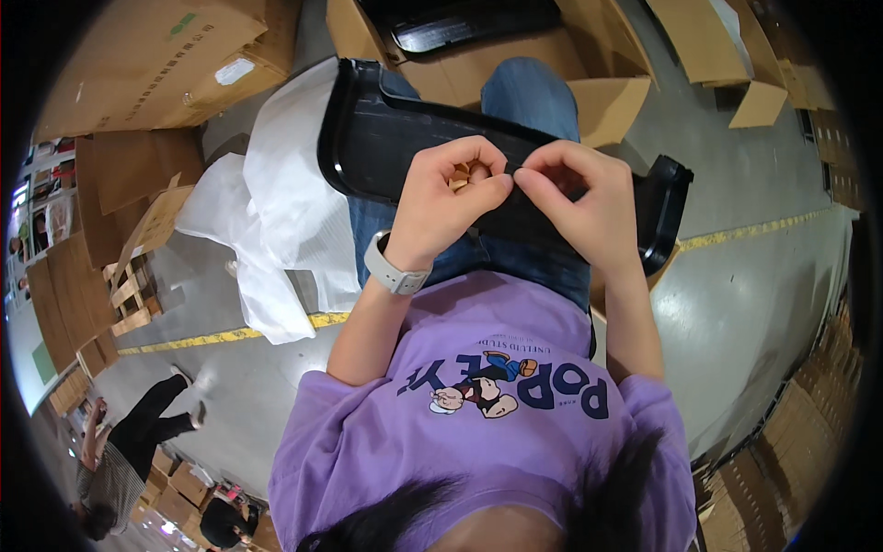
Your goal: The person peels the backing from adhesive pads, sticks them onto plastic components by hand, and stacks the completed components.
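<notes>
Across my lap lies a long black moulded plastic panel (405,138) with a raised, curved rim and upturned ends. Over its middle, my left hand (451,198) is closed, with several small tan-gold pieces (464,177) in its curled fingers. My right hand (584,193) is closed in a pinch, thumb against forefinger. The fingertips of both hands almost meet above the panel; whatever is pinched there is too small to make out. A pale watch strap (394,267) circles my left wrist.
White foam wrapping (285,175) hangs off the panel's left end. Beyond my knees stands an open carton (607,101) holding another black part (469,26). A large cardboard box (156,64) is at the far left. Another person (138,451) is at the lower left.
</notes>
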`<state>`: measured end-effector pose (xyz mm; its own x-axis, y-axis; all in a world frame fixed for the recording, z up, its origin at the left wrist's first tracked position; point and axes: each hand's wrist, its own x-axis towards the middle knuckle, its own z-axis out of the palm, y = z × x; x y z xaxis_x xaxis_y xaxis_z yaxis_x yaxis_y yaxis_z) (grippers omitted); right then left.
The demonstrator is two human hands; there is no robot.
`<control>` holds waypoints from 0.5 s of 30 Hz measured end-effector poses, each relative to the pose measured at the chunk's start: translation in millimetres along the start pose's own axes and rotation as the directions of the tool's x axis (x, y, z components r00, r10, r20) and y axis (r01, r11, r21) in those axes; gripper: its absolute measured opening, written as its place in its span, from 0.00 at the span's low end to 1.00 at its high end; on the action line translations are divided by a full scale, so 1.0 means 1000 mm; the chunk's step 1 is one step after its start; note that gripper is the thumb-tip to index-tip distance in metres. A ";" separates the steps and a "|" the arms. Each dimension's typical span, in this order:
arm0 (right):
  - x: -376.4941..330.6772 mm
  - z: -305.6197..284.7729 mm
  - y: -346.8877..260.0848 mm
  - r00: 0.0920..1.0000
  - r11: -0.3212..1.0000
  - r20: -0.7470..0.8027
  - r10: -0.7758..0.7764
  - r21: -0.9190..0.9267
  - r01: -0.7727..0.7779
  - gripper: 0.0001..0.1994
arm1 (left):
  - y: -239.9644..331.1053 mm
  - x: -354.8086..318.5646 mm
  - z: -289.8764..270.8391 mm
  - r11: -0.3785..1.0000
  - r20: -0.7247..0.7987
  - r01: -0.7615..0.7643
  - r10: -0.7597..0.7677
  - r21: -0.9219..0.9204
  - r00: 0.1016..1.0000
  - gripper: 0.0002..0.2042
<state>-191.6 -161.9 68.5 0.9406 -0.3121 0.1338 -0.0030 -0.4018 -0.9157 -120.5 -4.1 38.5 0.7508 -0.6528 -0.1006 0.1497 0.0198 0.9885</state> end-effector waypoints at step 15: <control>-0.015 -0.032 0.094 0.827 0.885 0.319 0.463 -0.211 -0.415 0.05 | -0.045 -0.011 -0.042 0.646 -0.322 0.138 0.177 0.751 0.930 0.15</control>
<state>-217.2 -222.7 -7.4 0.8846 -0.1698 -0.4344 -0.4643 -0.4075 -0.7863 -108.4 33.9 -9.2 0.9320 -0.3598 0.0448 -0.2834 -0.6459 0.7089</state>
